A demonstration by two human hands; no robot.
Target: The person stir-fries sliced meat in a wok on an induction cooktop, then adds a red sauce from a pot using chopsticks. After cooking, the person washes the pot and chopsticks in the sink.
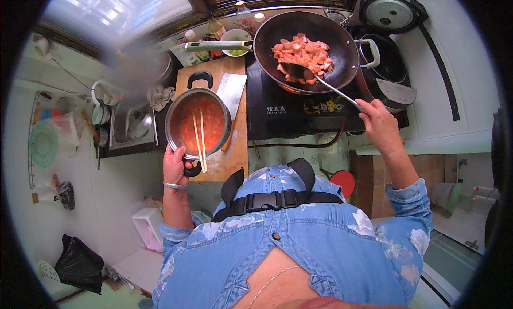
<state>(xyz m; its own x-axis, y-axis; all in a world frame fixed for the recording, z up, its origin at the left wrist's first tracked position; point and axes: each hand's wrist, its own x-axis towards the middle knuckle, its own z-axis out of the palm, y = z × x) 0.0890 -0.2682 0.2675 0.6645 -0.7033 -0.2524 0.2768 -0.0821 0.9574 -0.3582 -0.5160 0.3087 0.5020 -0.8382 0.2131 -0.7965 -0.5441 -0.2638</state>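
My left hand point(175, 164) grips the near handle of a metal pot point(169, 126) over the wooden cutting board. Red, chunky soup or sauce point(188, 128) fills the pot's bottom, and a pair of wooden chopsticks point(202, 138) leans across its near rim. In my right hand point(378, 124) is the long handle of a metal spatula point(338, 93). Its blade rests in a dark wok point(268, 34) among sliced pink sausage-like pieces point(302, 50). The wok sits on a black gas stove point(280, 122), with an orange glow under its near side.
A cleaver point(232, 92) lies on the cutting board point(240, 160), right of the pot. Behind stand a white bowl point(236, 35) with green pieces and several bottles point(243, 16). A sink point(134, 124) is at left; a black rice cooker point(390, 14) stands at back right. The wok's handle point(216, 46) points left.
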